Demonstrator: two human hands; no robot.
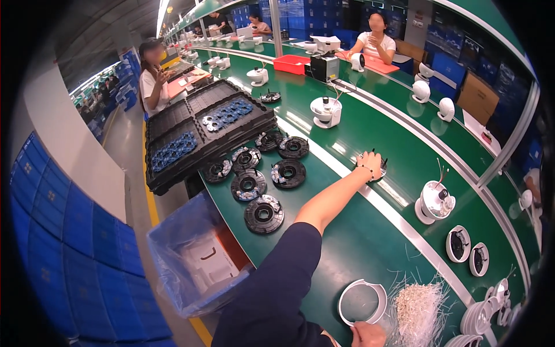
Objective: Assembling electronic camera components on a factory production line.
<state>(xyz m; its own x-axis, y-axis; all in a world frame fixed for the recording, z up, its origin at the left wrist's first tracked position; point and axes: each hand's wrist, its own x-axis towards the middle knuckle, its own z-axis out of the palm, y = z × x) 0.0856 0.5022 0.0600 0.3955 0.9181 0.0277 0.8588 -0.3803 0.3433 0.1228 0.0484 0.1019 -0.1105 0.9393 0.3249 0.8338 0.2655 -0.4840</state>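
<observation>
Okay, my right hand (369, 335) is pinched on a bare white ring (381, 299) near the surface (338, 254); left hand (370, 166) covers a dark part (384, 168), grip unclear. Two rings (459, 243) look filled; several black discs (263, 225) seem left over.

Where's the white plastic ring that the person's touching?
The white plastic ring is low in the head view, right of centre, with the right hand at its lower rim and a heap of thin pale strips just to its right.
</observation>
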